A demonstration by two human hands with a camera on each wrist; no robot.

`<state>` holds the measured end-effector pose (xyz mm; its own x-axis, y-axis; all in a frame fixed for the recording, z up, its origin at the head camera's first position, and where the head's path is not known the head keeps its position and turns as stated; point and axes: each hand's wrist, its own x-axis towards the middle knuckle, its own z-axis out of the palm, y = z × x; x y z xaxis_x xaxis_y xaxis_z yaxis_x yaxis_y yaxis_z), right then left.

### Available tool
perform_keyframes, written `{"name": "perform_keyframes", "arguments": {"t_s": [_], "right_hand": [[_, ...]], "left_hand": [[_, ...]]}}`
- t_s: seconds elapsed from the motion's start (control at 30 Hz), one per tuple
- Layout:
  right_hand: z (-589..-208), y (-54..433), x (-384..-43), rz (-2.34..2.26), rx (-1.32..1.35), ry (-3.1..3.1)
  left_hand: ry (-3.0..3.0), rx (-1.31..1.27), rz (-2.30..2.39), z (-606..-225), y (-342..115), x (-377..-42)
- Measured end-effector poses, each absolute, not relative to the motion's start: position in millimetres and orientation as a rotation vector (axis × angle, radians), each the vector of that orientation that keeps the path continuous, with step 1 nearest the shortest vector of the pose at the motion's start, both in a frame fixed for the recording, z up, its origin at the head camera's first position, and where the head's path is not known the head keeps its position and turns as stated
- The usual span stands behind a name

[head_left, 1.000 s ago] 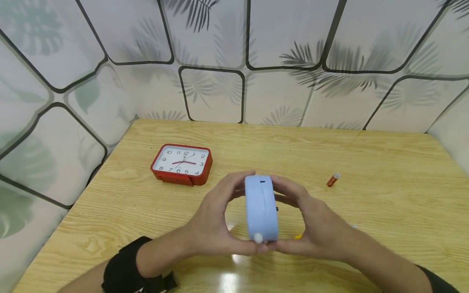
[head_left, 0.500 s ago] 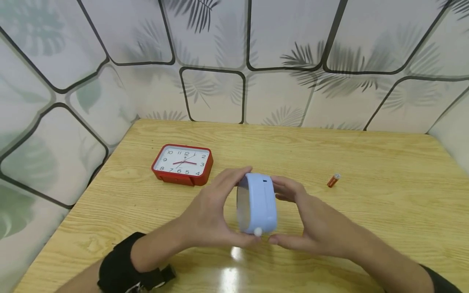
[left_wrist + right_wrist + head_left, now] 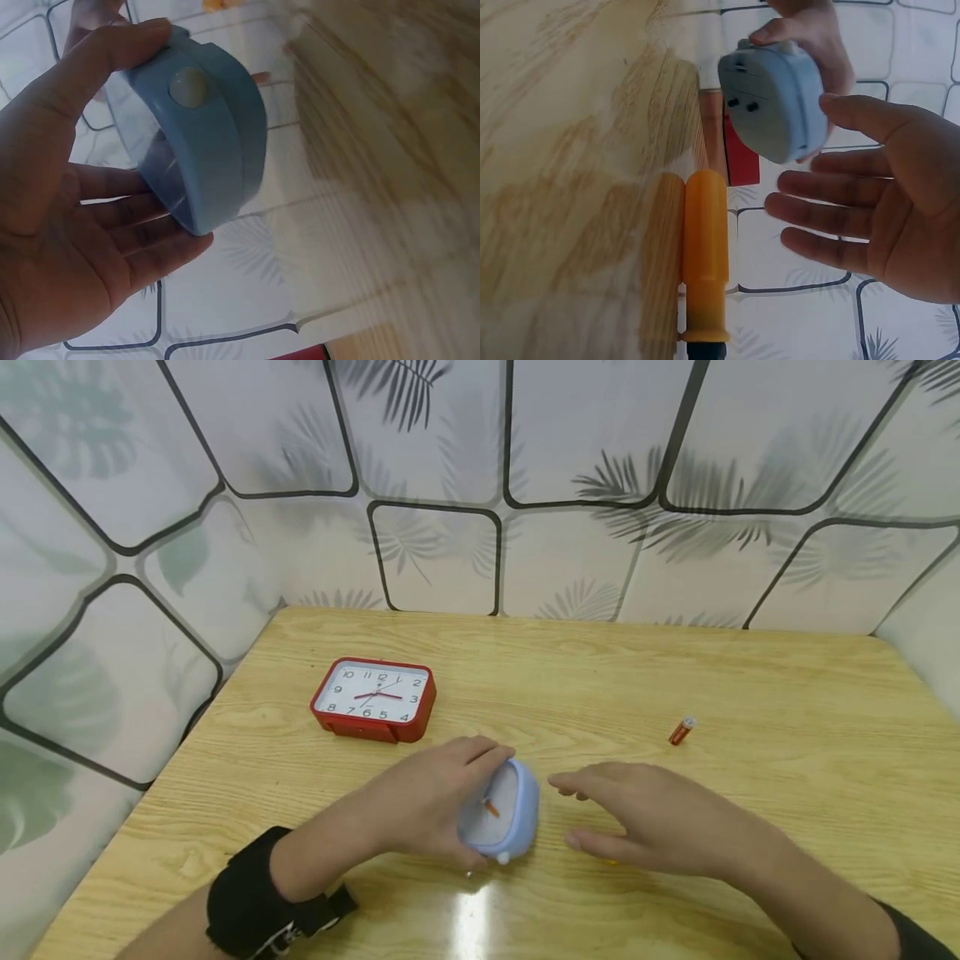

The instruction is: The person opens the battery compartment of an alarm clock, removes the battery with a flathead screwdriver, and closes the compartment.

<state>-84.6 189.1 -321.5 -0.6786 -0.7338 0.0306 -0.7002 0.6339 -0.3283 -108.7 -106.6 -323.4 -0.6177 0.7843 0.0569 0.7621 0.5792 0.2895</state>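
A small light blue alarm clock (image 3: pixel 529 814) is tilted above the table near its middle, its pale face turned left. My left hand (image 3: pixel 427 800) grips its edge, thumb on the near side and fingers over the far side. A white knob (image 3: pixel 188 88) shows on the clock's side in the left wrist view. In the right wrist view its back (image 3: pixel 769 124) carries small dark knobs. Just right of the clock, apart from it, my right hand (image 3: pixel 648 817) holds nothing, its fingers extended and thumb spread.
A red rectangular clock (image 3: pixel 372 693) lies face up at the left. Further right is an orange battery (image 3: pixel 682 731). A screwdriver with an orange handle (image 3: pixel 705 232) lies on the wooden table (image 3: pixel 562 677) by my right hand. A patterned wall covering (image 3: pixel 442 556) stands behind.
Both hands held the blue clock before; the right hand has let go and drawn back right. The left hand has lowered the clock leftward and turned it so its face shows.
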Motion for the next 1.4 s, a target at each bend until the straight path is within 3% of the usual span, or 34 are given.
{"name": "perform_keyframes", "arguments": {"t_s": [0.33, 0.77, 1.17, 1.4], "right_hand": [[-335, 202, -96, -0.338, -1.042, 2.573], [-338, 205, -102, -0.299, -0.919, 2.559], [-338, 206, -102, -0.313, -0.914, 2.56], [-338, 207, -103, -0.304, -0.899, 2.563]], "left_hand": [[2.708, 1.295, 0.108, -322, -116, -111], [2.546, 0.936, 0.045, -301, -140, -126], [2.569, 1.061, 0.221, -305, -136, -125], [2.575, 0.963, 0.164, -299, -135, -123]]}}
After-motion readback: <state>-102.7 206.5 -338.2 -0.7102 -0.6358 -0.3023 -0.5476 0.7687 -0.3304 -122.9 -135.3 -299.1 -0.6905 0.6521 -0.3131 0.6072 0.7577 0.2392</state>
